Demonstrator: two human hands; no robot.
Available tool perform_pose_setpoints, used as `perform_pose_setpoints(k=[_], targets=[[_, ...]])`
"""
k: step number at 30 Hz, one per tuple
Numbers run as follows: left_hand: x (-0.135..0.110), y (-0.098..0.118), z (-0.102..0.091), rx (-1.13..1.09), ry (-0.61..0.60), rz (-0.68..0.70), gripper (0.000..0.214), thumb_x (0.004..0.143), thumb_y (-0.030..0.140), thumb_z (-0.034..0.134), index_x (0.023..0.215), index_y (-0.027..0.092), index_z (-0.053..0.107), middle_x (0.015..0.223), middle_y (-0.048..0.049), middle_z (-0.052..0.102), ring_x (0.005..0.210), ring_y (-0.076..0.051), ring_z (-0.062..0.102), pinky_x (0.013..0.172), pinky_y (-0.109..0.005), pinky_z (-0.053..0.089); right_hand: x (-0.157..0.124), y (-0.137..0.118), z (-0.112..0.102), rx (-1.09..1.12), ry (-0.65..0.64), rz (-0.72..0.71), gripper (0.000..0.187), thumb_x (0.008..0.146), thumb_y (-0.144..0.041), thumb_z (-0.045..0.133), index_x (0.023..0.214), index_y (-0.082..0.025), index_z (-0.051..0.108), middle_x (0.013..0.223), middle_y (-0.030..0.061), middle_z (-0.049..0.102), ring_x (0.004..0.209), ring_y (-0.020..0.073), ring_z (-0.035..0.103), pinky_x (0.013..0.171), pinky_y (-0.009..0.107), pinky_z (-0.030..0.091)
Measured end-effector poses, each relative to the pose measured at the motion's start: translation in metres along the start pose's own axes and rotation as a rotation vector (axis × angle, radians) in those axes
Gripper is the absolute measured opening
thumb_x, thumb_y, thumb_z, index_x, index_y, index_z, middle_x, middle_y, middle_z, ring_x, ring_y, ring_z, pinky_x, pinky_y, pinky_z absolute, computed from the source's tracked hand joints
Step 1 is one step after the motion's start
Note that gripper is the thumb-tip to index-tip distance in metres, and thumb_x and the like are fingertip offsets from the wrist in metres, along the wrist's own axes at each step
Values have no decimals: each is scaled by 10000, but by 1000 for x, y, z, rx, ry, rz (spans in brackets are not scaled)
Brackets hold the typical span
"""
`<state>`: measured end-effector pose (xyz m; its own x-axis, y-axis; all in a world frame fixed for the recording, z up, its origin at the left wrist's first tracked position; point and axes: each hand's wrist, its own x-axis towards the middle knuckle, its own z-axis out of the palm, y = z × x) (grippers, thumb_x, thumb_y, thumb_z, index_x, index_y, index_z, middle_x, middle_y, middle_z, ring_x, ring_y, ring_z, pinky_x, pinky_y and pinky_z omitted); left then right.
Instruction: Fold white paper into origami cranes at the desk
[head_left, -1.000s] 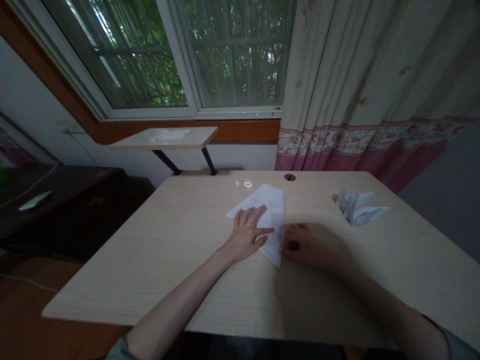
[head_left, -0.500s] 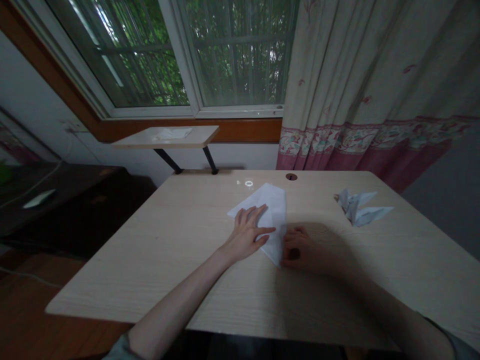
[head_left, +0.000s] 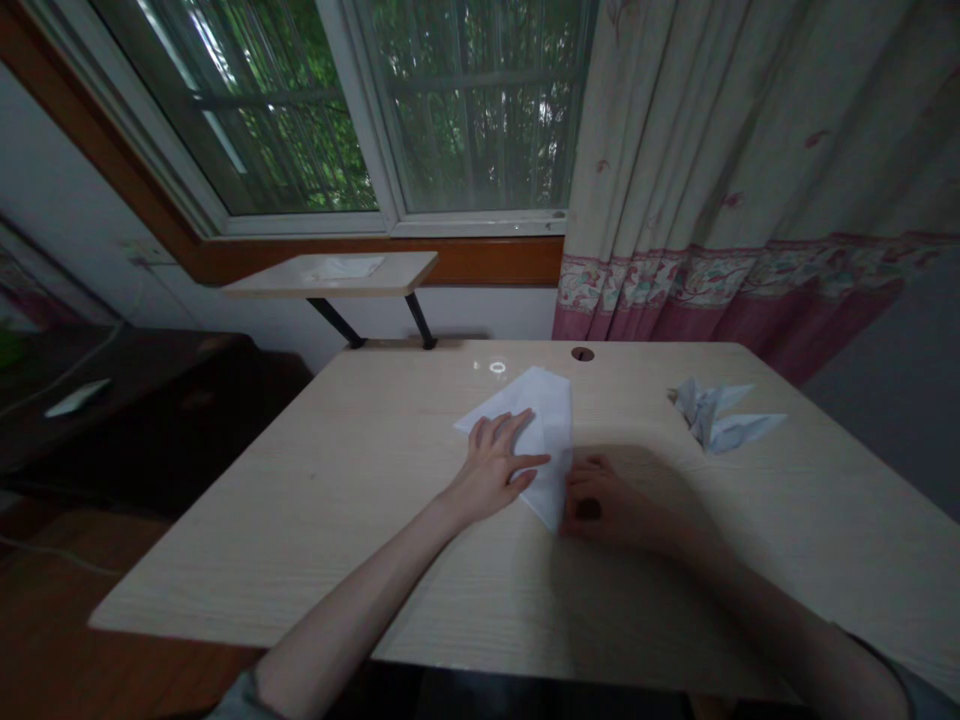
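The paper sheet (head_left: 544, 420) is white, thin and matt, with a smooth surface, and the folded paper (head_left: 716, 418) looks the same. The desk (head_left: 337, 540) has a pale wood grain, and its finish is mostly matt (only one small spot near the far edge shines). The curtain (head_left: 720, 150) is soft printed cloth, without any shine. The sill (head_left: 480, 262) is brown wood with a light gloss. The shelf legs (head_left: 335, 322) are black and look like metal, and the window (head_left: 480, 110) is smooth glass.
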<state>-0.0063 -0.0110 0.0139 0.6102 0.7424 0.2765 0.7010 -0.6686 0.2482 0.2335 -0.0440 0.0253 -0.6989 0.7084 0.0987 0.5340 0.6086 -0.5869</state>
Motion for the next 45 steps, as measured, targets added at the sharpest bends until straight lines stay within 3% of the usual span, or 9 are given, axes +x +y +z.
perform_pose_setpoints(k=[3,11,17,21,26,30,35,39,45], targets=[[0,0,-1,39,15,18,328,962,270,605,1236,431,689,1625,-8,257,1425,-396,286,1131,-710,186,-1,8,1,-38,85,-22,131,922,-226,637,808,-238,701,948,-3,730,983,198,639,984,408,382],[0,-5,-3,74,78,68,339,976,264,579,1262,421,672,1605,-13,331,1420,-357,311,1157,-658,154,-3,33,8,-307,439,-70,237,982,-208,482,988,-253,714,955,71,722,942,241,634,929,459,445],[1,-4,-6,54,117,86,414,977,297,577,1374,415,581,1583,-9,392,1394,-329,353,1174,-627,147,-4,35,6,-349,606,-40,240,991,-219,469,1072,-237,694,1031,97,710,990,259,624,913,452,459],[2,-5,-6,39,118,112,362,975,288,572,1321,375,632,1567,-22,419,1392,-308,382,1184,-615,176,-5,35,6,-382,705,-32,250,994,-216,466,1151,-238,659,1105,104,694,1064,267,607,952,454,440],[2,-8,-2,-66,90,202,303,989,234,523,1241,285,682,1509,-45,495,1375,-253,449,1161,-506,359,-5,32,2,-378,661,-32,285,988,-181,449,1194,-260,629,1238,95,671,1182,259,580,1032,456,381],[2,-7,0,-145,43,239,306,990,204,494,1222,268,683,1415,-38,589,1305,-215,536,1080,-425,478,-5,33,1,-353,620,-25,283,996,-161,409,1165,-254,617,1169,68,711,1144,231,615,1057,452,322],[1,-3,-3,-168,-23,239,293,998,254,491,1213,260,691,1342,-43,648,1224,-210,607,1039,-398,510,-4,43,7,-315,667,40,257,1013,-187,386,1154,-255,590,1001,38,743,995,219,673,1084,480,278],[1,1,-7,-197,-46,255,276,1006,305,506,1190,236,700,1290,-58,675,1192,-208,627,1036,-372,507,-3,50,13,-296,664,66,244,996,-186,399,1114,-250,604,1031,57,745,1017,238,671,1065,491,304],[1,3,-12,-213,-109,276,377,938,448,638,1225,207,680,1331,-88,653,1220,-248,613,1065,-397,479,-3,57,13,-258,614,119,365,832,-73,414,1057,-251,638,1022,46,744,1012,241,660,995,473,404]])
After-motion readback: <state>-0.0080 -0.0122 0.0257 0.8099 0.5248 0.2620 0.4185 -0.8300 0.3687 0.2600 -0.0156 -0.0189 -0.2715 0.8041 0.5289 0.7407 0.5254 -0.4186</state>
